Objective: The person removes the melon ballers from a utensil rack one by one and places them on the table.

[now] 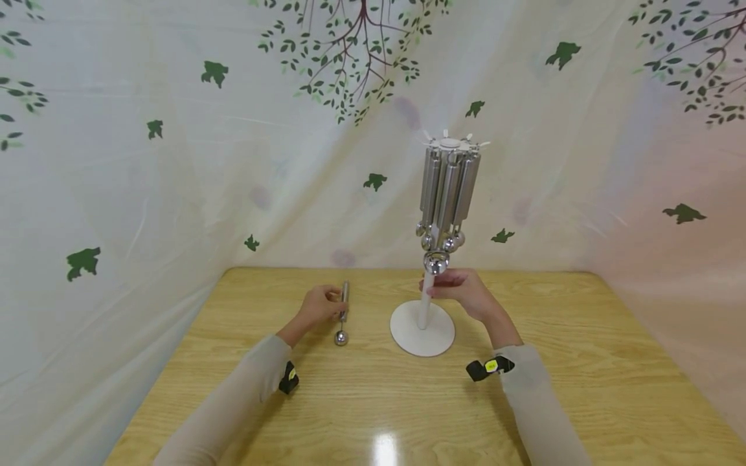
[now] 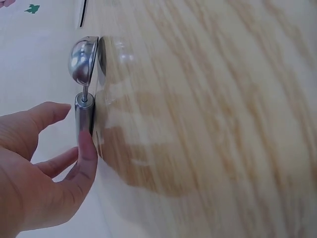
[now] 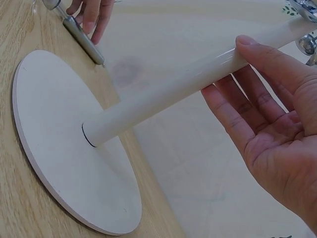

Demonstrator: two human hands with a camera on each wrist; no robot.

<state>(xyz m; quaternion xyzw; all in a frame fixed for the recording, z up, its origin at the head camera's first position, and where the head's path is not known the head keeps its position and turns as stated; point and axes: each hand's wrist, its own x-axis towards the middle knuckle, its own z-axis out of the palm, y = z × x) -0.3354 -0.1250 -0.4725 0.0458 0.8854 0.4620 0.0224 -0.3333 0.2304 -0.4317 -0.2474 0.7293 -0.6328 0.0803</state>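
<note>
Scoop (image 1: 340, 338) lies on worktop (image 1: 350, 395), nine o'clock from stand (image 1: 434, 341); we've left grip (image 1: 318, 305) loose by scoop handle (image 2: 84, 118), right grip (image 1: 469, 296) clasping stand's pole (image 3: 163, 99).

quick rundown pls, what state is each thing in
Loose scoop, lying on the table, bowl face down
White stand, upright, base on the table
Hanging utensils, hung around the stand's top, round ends down
Left grip, fingers at the scoop's handle, firmness of hold unclear
Right grip, holding the stand's pole
Printed curtain, hanging, slightly creased
</note>
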